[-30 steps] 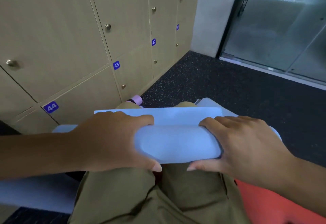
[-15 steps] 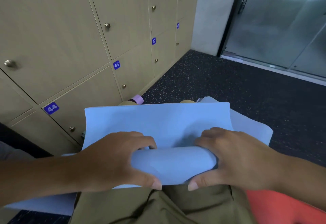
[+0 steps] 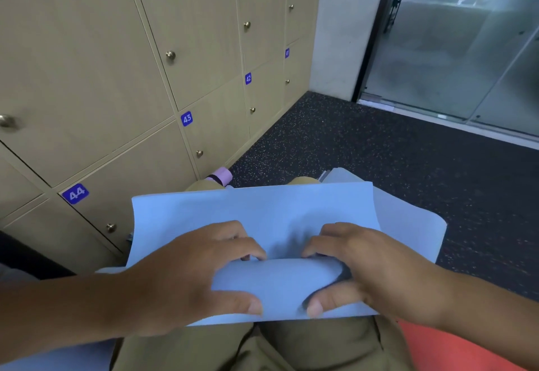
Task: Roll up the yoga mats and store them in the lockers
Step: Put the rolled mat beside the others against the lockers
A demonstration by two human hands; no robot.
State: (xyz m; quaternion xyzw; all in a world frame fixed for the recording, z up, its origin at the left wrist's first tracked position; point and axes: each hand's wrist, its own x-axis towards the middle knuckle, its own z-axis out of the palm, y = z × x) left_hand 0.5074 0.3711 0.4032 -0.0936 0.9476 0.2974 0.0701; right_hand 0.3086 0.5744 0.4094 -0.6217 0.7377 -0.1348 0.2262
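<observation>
The blue yoga mat (image 3: 262, 219) lies across the person's lap, near the lockers (image 3: 96, 73) on the left. The left hand (image 3: 186, 280) and right hand (image 3: 373, 271) clamp its rolled near end. It looks soft, light and springy; grip the roll's two ends firmly.

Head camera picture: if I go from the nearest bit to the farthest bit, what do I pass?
Khaki trousers → left hand and right hand on the blue yoga mat → speckled dark floor → glass door.
</observation>
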